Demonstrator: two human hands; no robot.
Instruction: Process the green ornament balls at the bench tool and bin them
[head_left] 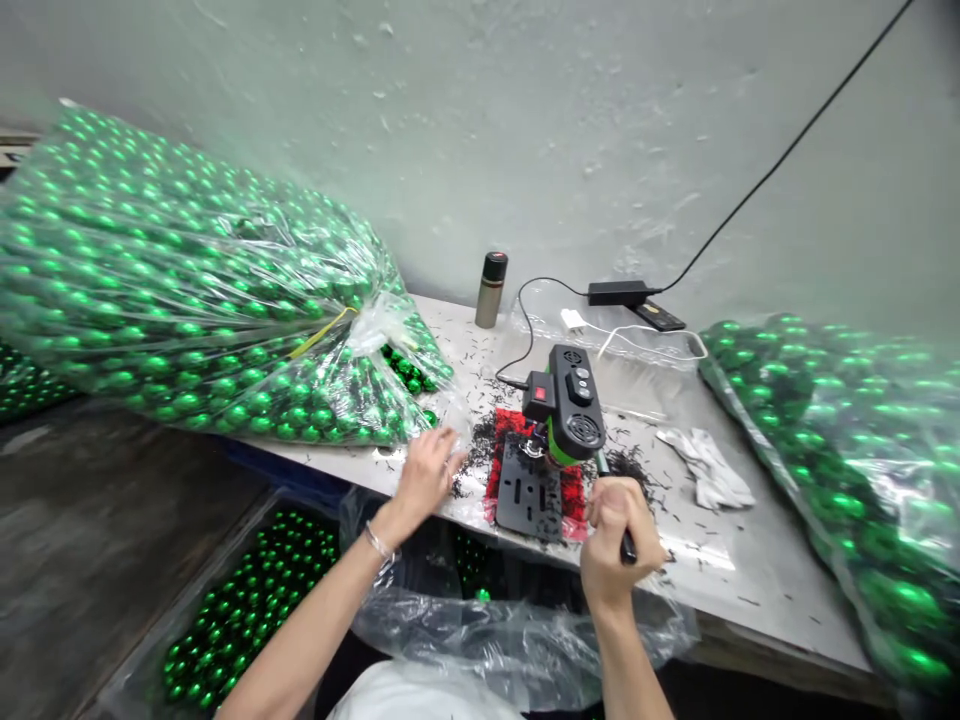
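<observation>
My right hand is wrapped round the black-gripped lever of a small bench press. The press has a black head with vents and buttons, and a slotted black base plate on a red mat. My left hand, fingers curled, is left of the press at the mouth of a big clear bag of shiny green balls. Whatever its fingers hold is hidden. One green ball lies just beyond them at the bag's mouth.
Black scraps litter the white table. A bottle, a power adapter with cables and white gloves lie around the press. Another bag of green balls stands at right. More balls fill a plastic-lined container below left.
</observation>
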